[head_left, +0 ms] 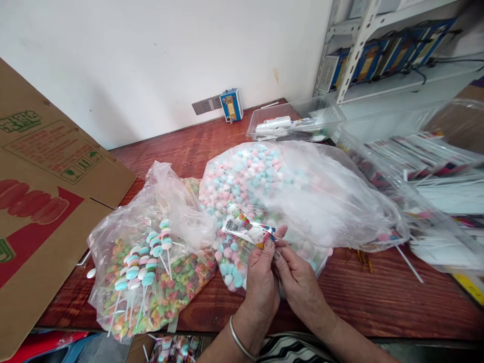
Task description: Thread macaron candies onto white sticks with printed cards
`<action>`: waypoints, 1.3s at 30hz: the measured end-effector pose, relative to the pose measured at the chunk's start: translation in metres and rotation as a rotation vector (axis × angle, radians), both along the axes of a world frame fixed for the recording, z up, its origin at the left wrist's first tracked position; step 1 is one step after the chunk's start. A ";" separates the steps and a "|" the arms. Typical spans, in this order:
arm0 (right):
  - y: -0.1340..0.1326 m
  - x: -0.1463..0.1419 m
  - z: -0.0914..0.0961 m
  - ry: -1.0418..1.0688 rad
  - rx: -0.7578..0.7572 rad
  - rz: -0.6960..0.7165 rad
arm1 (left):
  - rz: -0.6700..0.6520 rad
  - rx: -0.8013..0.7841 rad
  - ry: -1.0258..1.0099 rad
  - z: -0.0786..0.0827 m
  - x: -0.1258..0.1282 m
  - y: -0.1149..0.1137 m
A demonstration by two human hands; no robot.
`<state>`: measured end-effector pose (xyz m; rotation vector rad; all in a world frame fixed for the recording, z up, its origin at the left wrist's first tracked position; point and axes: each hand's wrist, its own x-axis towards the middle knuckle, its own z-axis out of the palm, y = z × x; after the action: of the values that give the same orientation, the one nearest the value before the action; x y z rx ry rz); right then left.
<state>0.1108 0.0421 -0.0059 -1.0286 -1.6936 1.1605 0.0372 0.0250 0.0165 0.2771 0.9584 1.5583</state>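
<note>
Both my hands meet at the table's near edge, pinching a small clear printed wrapper point(244, 226) between them. My left hand point(260, 277), with a metal bangle on its wrist, grips the wrapper's lower end; my right hand point(298, 280) pinches the same end from the right. Behind them lies a big clear bag of pink and blue candies point(264, 176). To the left sits a bag of multicoloured ring candies point(177, 282), with several finished candy sticks point(145, 262) lying on top of it.
A cardboard box flap point(45, 201) leans at the left. A clear plastic tray point(298, 121) stands at the back, a bag of printed wrappers and sticks point(434, 191) lies at the right. White shelving point(378, 50) rises at the back right. Loose sticks point(408, 262) lie on the wooden table point(378, 302).
</note>
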 end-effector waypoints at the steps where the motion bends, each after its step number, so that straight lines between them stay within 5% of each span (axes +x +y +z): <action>1: 0.000 0.000 0.000 0.004 -0.009 0.000 | -0.004 -0.002 0.004 0.000 0.000 -0.001; 10: -0.002 0.007 0.002 -0.044 0.035 -0.014 | 0.174 -0.029 0.101 -0.002 -0.016 -0.001; 21: 0.000 0.006 0.000 0.039 -0.144 0.025 | -0.032 -0.026 0.499 -0.004 -0.025 -0.013; 27: -0.003 0.006 0.000 -0.028 -0.040 0.020 | 0.071 0.005 0.220 -0.002 -0.026 -0.008; 31: -0.004 0.006 -0.003 -0.036 0.025 0.054 | 0.091 0.014 0.216 -0.009 -0.028 -0.006; 39: 0.011 0.007 0.004 0.160 -0.189 0.015 | 0.100 0.070 0.250 -0.015 -0.024 -0.006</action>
<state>0.1180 0.0535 -0.0020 -1.0087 -1.4901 1.3956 0.0132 0.0186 0.0015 0.4891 1.1264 1.6778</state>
